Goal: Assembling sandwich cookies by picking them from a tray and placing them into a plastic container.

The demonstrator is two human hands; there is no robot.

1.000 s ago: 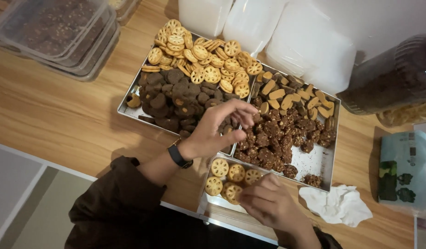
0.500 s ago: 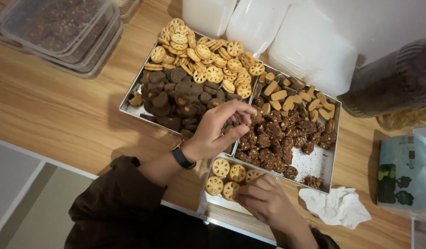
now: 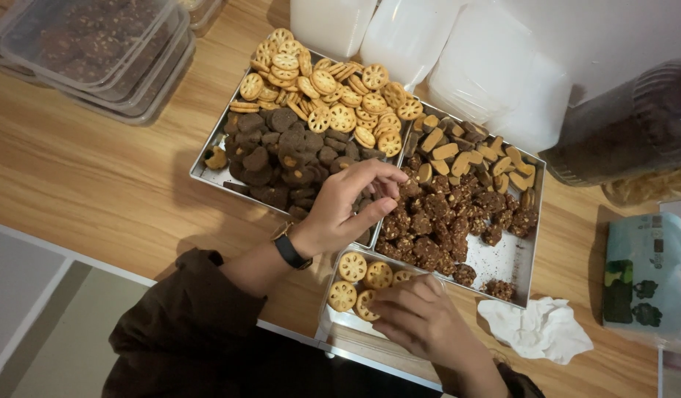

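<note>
Little has shifted since the earlier frame: the left hand stays over the near edge of the two metal trays, its fingers now stretched a touch further toward the dark chunks in the right tray. That hand is half open, fingers curled down and close together; whether the tips pinch a piece cannot be told. A black watch sits on its wrist.

The right hand rests much as before on the small tray nearest the person, fingers bent loosely over the round lattice cookies already lying there. It touches one or two of them, but a firm hold cannot be made out.

With the cookie count in the small tray the same across the frames, the filling looks to be at an early stage, with most of that tray bare.

Further off, the left tray holds dark round cookies on its near side and a heap of golden lattice ones on its far side. A crumpled tissue lies to the right of the small tray, and stacked plastic tubs stand at far left.
</note>
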